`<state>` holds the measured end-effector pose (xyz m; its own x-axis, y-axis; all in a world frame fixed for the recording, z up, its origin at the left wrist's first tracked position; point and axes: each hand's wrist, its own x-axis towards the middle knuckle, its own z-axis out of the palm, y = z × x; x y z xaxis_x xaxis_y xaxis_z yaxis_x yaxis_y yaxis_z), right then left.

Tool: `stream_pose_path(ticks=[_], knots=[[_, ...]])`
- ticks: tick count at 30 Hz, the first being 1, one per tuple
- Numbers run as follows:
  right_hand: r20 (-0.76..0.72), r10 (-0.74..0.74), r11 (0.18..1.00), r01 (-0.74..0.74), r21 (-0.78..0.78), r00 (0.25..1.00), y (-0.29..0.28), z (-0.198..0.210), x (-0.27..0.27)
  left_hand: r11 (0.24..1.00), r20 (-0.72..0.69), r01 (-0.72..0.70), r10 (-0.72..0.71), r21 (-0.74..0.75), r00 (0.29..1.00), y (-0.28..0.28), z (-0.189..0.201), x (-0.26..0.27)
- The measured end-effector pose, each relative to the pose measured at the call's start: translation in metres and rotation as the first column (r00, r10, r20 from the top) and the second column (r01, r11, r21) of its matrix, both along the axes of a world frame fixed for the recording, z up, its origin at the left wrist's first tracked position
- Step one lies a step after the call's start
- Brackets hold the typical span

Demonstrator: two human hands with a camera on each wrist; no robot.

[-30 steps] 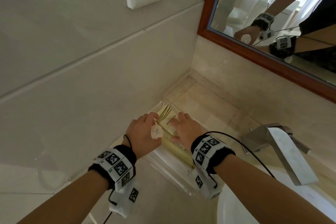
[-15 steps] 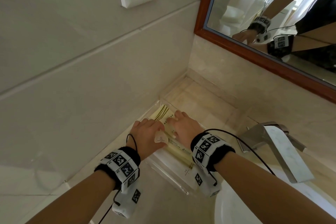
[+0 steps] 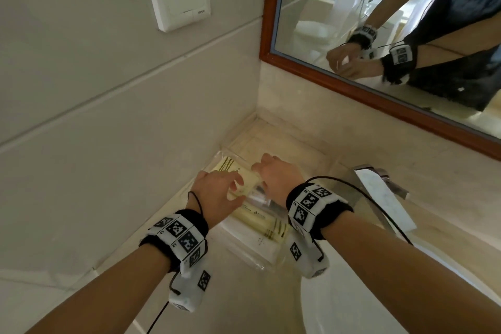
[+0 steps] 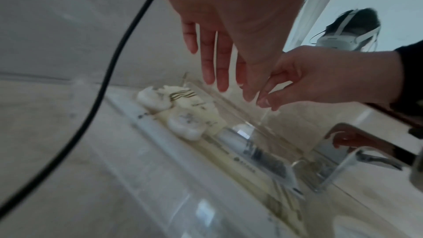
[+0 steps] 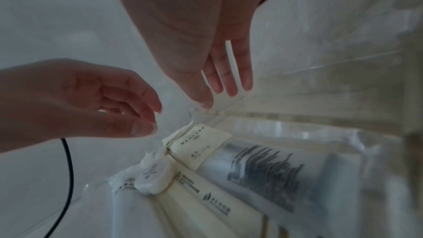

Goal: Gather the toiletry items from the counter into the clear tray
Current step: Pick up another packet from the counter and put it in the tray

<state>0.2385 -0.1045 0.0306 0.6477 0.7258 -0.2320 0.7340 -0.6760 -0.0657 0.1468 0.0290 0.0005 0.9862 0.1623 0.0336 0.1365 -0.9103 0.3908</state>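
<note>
The clear tray (image 3: 245,248) sits in the counter corner, tight to the wall, with the faucet (image 3: 379,192) off at its 3 o'clock. It's loaded: cream sachets (image 5: 199,144), a frosted tube (image 5: 263,167) with dark print, and two small white puffy packets (image 4: 183,123) resting on top at the wall end.

Here's the risk, as I read it. Those puffy packets ride high on the stack, so a brush from your fingers could roll one over the low wall onto the counter. The tray also looks light, and a nudge toward 6 o'clock could slide it at the basin.

Your left hand (image 3: 217,192) hovers over the tray's 9 o'clock side, fingers (image 4: 213,64) straight and spread, holding nothing. Your right hand (image 3: 279,176) is at the 3 o'clock side, fingers loosely bent toward the tray's far wall; it carries nothing, and whether the tips touch the acrylic I can't tell.
</note>
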Motion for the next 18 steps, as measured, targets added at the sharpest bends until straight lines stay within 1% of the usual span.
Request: stream_pose_path(ticks=[5, 10, 14, 16, 18], knots=[[0.075, -0.037, 0.999, 0.034, 0.039, 0.997, -0.052, 0.025, -0.012, 0.996, 0.049, 0.085, -0.083, -0.024, 0.995, -0.046, 0.028, 0.000], [0.152, -0.111, 0.991, 0.098, 0.086, 0.982, -0.126, 0.049, -0.031, 0.985, 0.061, 0.172, -0.173, 0.015, 0.983, -0.110, 0.051, -0.005], [0.137, -0.222, 0.967, 0.200, 0.156, 0.965, -0.195, 0.057, -0.052, 0.966, 0.102, 0.255, -0.257, 0.032, 0.961, -0.175, 0.062, -0.005], [0.141, -0.275, 0.952, 0.249, 0.179, 0.951, -0.237, 0.060, -0.065, 0.947, 0.143, 0.319, -0.322, 0.047, 0.936, -0.216, 0.066, -0.004], [0.140, -0.315, 0.940, 0.288, 0.184, 0.939, -0.264, 0.058, -0.076, 0.936, 0.168, 0.352, -0.352, 0.031, 0.921, -0.244, 0.067, -0.005]])
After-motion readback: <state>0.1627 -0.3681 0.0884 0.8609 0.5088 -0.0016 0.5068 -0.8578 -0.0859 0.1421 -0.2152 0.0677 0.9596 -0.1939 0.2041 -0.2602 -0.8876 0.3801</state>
